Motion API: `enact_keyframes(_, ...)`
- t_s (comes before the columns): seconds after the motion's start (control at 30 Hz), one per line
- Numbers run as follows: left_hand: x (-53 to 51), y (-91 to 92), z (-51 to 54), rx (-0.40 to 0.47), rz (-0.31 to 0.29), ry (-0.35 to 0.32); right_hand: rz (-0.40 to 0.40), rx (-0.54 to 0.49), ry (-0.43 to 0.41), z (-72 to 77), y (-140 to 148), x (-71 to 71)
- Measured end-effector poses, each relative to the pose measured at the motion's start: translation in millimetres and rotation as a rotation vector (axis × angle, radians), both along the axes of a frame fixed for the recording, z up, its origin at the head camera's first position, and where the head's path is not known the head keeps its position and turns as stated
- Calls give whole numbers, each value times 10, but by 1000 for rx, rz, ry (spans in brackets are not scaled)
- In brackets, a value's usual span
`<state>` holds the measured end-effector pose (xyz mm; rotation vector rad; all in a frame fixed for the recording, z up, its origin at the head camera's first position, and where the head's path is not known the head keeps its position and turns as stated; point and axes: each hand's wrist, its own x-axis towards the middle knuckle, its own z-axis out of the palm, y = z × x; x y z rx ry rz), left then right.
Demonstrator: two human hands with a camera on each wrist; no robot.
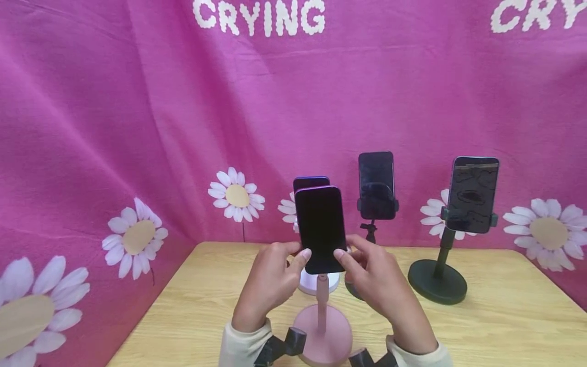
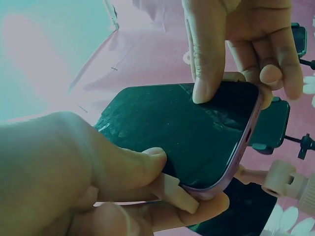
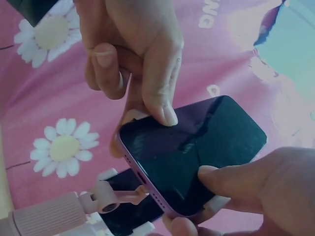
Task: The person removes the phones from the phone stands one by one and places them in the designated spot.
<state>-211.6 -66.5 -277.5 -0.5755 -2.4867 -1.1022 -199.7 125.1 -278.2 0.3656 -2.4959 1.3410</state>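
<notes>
A smartphone (image 1: 321, 229) with a dark screen and pinkish-purple edge stands upright, leaning back, at the top of a pink phone stand (image 1: 323, 334). My left hand (image 1: 274, 272) pinches its lower left edge, thumb on the screen and fingers behind. On the opposite edge my right hand (image 1: 382, 275) grips it likewise. A pale clamp jaw shows beside the phone under the left thumb in the left wrist view. In the right wrist view, the stand's jointed neck (image 3: 106, 196) reaches behind the phone. The back of the phone is hidden.
Behind stands a white phone stand (image 1: 308, 285) with another phone (image 1: 312, 182), mostly covered. To the right are a phone (image 1: 377, 183) on a dark stand and a phone (image 1: 472, 193) on a black round-based stand (image 1: 437, 281). A pink flowered cloth (image 1: 321, 102) hangs behind the wooden table (image 1: 183, 306).
</notes>
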Motion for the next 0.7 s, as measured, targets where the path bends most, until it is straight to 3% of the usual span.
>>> enact_keyframes(0.23, -28, 59, 10, 13, -49, -26, 0, -7, -33, 1, 107, 14)
enact_keyframes(0.7, -90, 193, -23, -8, -83, 13, 33, 91, 32, 36, 279, 38)
